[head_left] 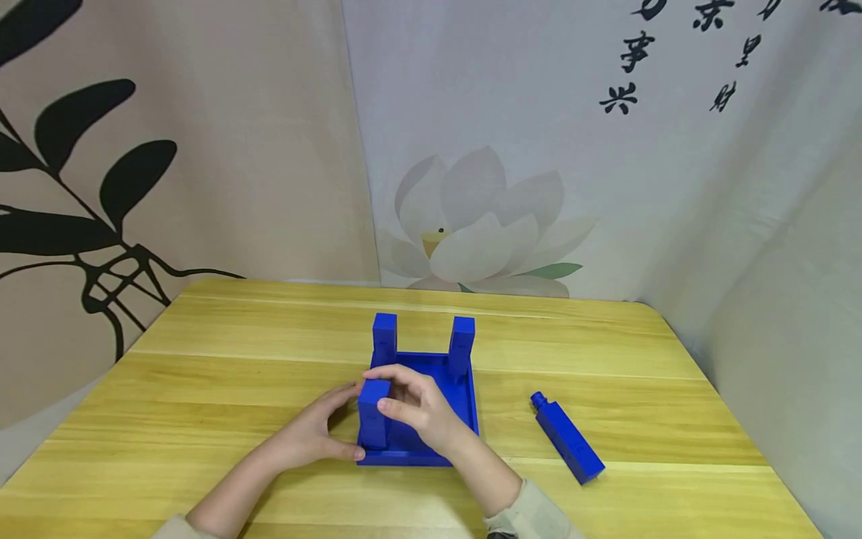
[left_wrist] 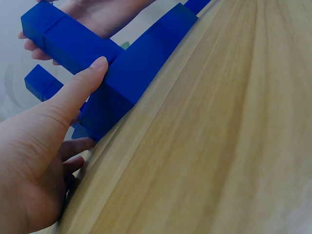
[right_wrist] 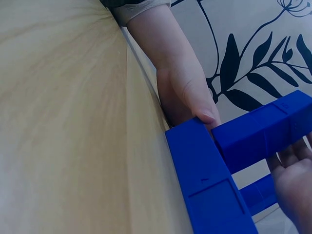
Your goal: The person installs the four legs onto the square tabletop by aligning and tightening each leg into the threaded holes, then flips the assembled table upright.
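Note:
A square blue base [head_left: 420, 458] with a raised rim lies on the table and looks like an upturned toy table. Blue square legs stand up from three of its corners. My right hand [head_left: 426, 413] holds the near-left leg [head_left: 374, 415] near its top, thumb on one side and fingers behind. My left hand [head_left: 310, 438] grips the base at that corner; its thumb [left_wrist: 90, 78] presses the front edge while the fingers reach along the left side. Further back stand the far-left leg [head_left: 384, 337] and the far-right leg [head_left: 462, 344]. The base's near-right corner is partly covered by my right wrist.
A loose blue leg [head_left: 569, 443] with a threaded end lies on the wooden table [head_left: 646, 389], right of the base. Behind the table hangs a cloth backdrop [head_left: 283, 150] with printed leaves, a lotus and characters.

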The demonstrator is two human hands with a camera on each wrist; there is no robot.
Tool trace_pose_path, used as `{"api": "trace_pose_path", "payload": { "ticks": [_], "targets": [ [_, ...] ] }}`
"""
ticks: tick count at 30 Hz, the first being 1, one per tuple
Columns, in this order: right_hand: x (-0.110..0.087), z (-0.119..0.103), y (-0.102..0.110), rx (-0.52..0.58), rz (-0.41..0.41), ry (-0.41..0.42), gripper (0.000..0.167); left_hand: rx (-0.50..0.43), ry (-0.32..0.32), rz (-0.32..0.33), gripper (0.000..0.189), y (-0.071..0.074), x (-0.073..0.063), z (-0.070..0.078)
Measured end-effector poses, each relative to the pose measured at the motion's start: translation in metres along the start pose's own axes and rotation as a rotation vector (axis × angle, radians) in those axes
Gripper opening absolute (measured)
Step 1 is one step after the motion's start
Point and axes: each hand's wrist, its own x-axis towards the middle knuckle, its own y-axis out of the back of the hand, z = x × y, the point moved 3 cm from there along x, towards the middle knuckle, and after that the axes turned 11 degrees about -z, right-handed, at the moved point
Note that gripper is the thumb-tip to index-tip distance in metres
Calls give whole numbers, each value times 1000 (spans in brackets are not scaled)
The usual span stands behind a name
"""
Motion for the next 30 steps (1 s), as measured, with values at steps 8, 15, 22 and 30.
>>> {"api": "trace_pose_path", "payload": {
  "ticks": [8,15,22,30],
  "targets": [
    [0,0,0,17,7,49,54,19,-11,8,95,0,-1,0],
    [1,3,-1,15,27,24,54,13,-13,8,98,0,0,-2],
    [3,6,-4,57,35,5,54,2,3,8,98,1,0,-2],
    [4,3,-10,162,41,-3,53,6,-5,14,94,1,-1,-2]
  ]
}}
